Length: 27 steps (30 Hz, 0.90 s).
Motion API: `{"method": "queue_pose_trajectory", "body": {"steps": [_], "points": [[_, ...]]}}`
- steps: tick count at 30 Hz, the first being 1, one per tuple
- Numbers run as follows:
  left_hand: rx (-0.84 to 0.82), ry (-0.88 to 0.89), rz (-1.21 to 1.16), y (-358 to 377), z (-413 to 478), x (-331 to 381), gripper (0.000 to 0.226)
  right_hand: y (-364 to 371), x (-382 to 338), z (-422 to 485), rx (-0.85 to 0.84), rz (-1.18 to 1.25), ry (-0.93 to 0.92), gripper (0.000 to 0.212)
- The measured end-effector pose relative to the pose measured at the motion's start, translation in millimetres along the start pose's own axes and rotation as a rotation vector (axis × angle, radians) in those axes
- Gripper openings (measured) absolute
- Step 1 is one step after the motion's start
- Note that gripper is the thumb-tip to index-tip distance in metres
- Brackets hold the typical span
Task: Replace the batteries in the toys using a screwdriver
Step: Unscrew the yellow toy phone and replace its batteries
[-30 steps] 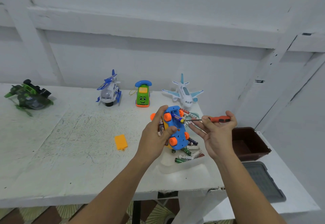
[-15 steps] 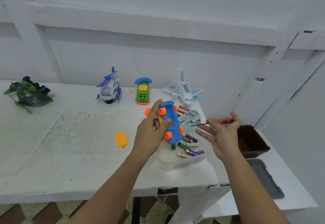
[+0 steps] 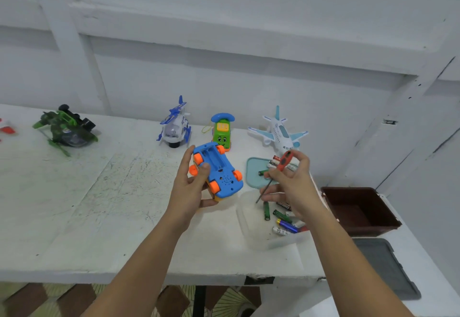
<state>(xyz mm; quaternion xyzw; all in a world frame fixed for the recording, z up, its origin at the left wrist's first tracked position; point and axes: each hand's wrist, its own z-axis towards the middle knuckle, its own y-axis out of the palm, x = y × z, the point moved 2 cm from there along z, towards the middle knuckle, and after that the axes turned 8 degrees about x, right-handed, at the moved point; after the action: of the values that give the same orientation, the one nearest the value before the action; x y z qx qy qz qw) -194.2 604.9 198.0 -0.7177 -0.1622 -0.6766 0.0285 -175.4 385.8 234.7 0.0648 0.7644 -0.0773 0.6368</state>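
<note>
- Left hand (image 3: 189,192): grip clamped round the toy car (image 3: 219,170), held belly-up above the table (image 3: 99,204).
- Battery bay (image 3: 209,156): open, looks empty.
- Right hand (image 3: 296,187): grip pinched on the screwdriver (image 3: 282,163), tip down over the clear tub (image 3: 249,229) of loose batteries (image 3: 283,222).
- Advice: free the right fingers first, keep the car level, and seat each cell by its polarity marks. Fresh and spent cells cannot be told apart.

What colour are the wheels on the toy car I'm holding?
Orange wheels, clearest in the head view.
</note>
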Motion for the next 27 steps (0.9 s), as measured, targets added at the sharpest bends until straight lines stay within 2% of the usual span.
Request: {"method": "queue_pose_trajectory", "body": {"steps": [4,7,11,20,24,27], "points": [[-0.009,0.000,0.061,-35,15,4,0.039,44,4,16,-0.065,-0.152,-0.020,0.057],[-0.041,-0.021,0.059,-60,30,5,0.042,79,8,30,-0.103,-0.249,0.003,0.055],[-0.100,-0.026,0.063,-86,50,7,0.036,119,18,49,-0.121,-0.427,0.045,0.061],[-0.261,0.010,0.064,-112,94,2,0.039,154,36,75,-0.086,-0.824,0.127,0.077],[-0.345,0.035,0.024,-115,101,-2,0.035,153,39,74,-0.046,-0.854,0.129,0.080],[-0.339,0.045,0.043,-117,103,-6,0.039,151,40,74,-0.026,-0.806,0.161,0.080]]}}
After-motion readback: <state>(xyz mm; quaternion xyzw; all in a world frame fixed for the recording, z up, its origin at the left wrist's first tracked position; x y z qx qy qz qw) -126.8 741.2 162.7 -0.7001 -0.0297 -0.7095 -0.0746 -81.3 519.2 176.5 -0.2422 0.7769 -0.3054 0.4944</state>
